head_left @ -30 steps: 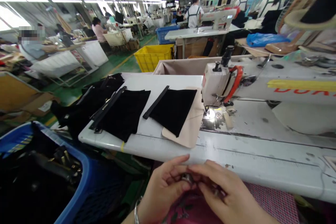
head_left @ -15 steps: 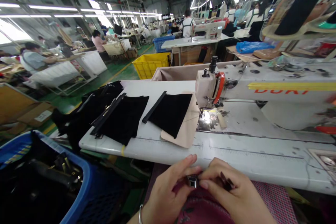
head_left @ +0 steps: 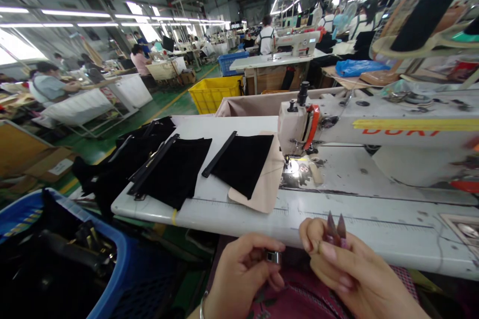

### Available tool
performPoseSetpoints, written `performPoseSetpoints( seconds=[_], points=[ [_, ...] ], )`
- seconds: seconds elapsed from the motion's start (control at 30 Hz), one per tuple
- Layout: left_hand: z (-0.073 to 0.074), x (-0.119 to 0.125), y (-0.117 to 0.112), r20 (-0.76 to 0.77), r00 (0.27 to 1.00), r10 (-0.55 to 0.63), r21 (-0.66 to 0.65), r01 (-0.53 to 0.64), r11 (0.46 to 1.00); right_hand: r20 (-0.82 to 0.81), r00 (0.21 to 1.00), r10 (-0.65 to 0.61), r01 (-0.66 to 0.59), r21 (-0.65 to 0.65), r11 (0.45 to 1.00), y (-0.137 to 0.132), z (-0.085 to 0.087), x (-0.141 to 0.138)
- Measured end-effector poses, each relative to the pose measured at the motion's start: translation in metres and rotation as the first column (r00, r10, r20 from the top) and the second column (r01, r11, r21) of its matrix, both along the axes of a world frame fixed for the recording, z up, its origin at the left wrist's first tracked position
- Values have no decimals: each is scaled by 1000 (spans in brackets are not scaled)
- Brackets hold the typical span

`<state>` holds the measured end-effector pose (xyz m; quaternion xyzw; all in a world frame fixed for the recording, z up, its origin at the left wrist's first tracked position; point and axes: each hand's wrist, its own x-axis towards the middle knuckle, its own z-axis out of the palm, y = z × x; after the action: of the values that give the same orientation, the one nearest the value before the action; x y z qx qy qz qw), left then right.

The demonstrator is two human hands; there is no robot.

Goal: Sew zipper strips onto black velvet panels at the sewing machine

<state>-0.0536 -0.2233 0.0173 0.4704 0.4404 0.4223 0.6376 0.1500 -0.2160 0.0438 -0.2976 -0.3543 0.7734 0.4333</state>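
My left hand (head_left: 241,276) is closed at the bottom centre and pinches a small metal piece (head_left: 274,256) between thumb and fingers. Just right of it, my right hand (head_left: 348,271) is closed round a small thread snipper (head_left: 336,227) whose two points stick up above the fingers. Both hands hover over my lap, below the front edge of the white sewing table (head_left: 366,219). On the table lie a black fabric piece with a zipper (head_left: 243,159) over a beige panel (head_left: 267,187), and a second black piece (head_left: 175,169) to its left.
A white sewing machine (head_left: 337,119) stands on the table at the right, its needle area lit. A blue bin (head_left: 67,254) with dark parts sits at the lower left. A yellow crate (head_left: 215,89), other tables and several workers fill the hall behind.
My hands have drawn apart: the right hand lifted to the right with the snipper's points now showing, while the left keeps the metal piece.
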Motion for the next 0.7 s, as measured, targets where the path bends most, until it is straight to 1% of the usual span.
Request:
performPoseSetpoints(
  seconds=[0.03, 0.07, 0.13, 0.2, 0.27, 0.33, 0.4, 0.47, 0.5, 0.57, 0.6, 0.63, 0.7],
  points=[
    [-2, 2, 0, 130, 992, 2, -69, 7, 998, -7, 1000, -14, 14, -9, 1000, 1, 0, 1],
    [-4, 5, 1, 241, 970, 10, -104, 16, 994, -6, 1000, -27, 27, -18, 999, 3, -1, 1],
    [-7, 8, 2, 386, 922, 27, -123, 23, 992, 6, 999, -52, 52, -20, 998, 5, -4, 0],
    [-9, 11, 3, 424, 905, 29, -161, 44, 986, 40, 997, -69, 69, -6, 998, 7, -5, -2],
    [-12, 15, 4, 407, 914, 4, -230, 98, 968, 95, 993, -76, 75, 15, 997, 9, -5, -4],
    [-14, 19, 3, 402, 914, -61, -287, 189, 939, 186, 979, -84, 75, 56, 996, 11, -4, -6],
    [-16, 22, 2, 400, 908, -129, -300, 262, 917, 327, 937, -124, 80, 144, 986, 15, -5, -5],
    [-17, 24, 2, 373, 913, -166, -266, 277, 923, 471, 860, -197, 89, 242, 966, 19, -9, -2],
    [-17, 24, 2, 357, 919, -165, -233, 259, 937, 526, 817, -238, 105, 270, 957, 21, -12, -1],
    [-15, 22, 3, 344, 927, -153, -150, 215, 965, 589, 756, -287, 151, 270, 951, 24, -19, 2],
    [-14, 20, 5, 338, 927, -161, -100, 206, 973, 601, 744, -293, 172, 252, 952, 23, -22, 3],
    [-13, 18, 6, 306, 932, -197, -45, 221, 974, 603, 742, -292, 186, 234, 954, 23, -23, 3],
    [-11, 14, 10, 168, 936, -308, 42, 306, 951, 588, 760, -277, 186, 211, 960, 18, -23, 2]
  ],
)
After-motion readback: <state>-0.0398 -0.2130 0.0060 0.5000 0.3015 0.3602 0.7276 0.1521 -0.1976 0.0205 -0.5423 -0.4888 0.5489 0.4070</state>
